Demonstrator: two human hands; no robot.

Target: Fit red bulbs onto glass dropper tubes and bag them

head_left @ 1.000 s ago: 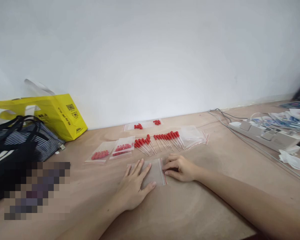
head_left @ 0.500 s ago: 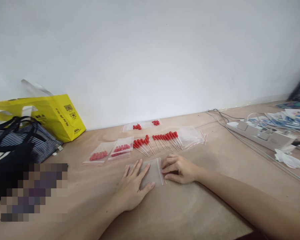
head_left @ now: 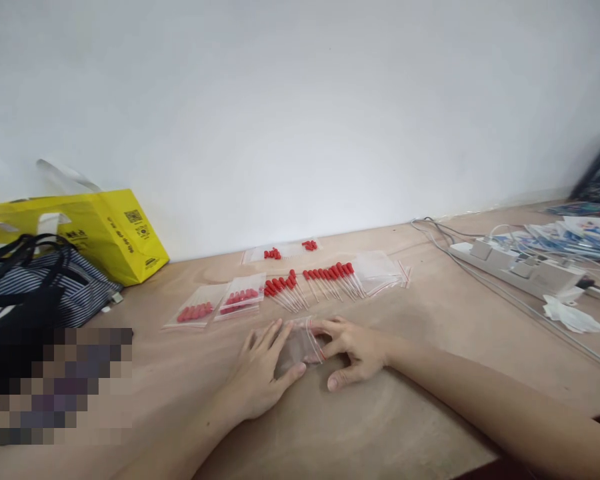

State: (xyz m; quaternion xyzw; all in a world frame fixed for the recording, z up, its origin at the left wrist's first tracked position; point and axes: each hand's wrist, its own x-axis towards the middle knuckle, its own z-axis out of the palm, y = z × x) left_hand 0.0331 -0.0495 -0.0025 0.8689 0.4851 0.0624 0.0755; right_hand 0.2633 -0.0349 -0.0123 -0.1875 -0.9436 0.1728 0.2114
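A clear zip-lock bag with a red line along its mouth lies on the table in front of me. My left hand rests on its left part, fingers spread. At the bag's right-hand mouth is my right hand, its thumb apart and its fingertips reaching into the opening, which is lifted a little. Just beyond the hands lie two fanned groups of droppers with red rubber bulbs, one on the left and one on the right.
Filled bags of red-bulbed droppers lie to the left; flat zip-lock bags lie right of the droppers. Loose red bulbs sit near the wall. A yellow bag stands left, a power strip with cables right.
My right hand's fingers have moved left from the bag's edge into its mouth, and the thumb has spread away. The bag's mouth has risen. The left hand stays on the bag.
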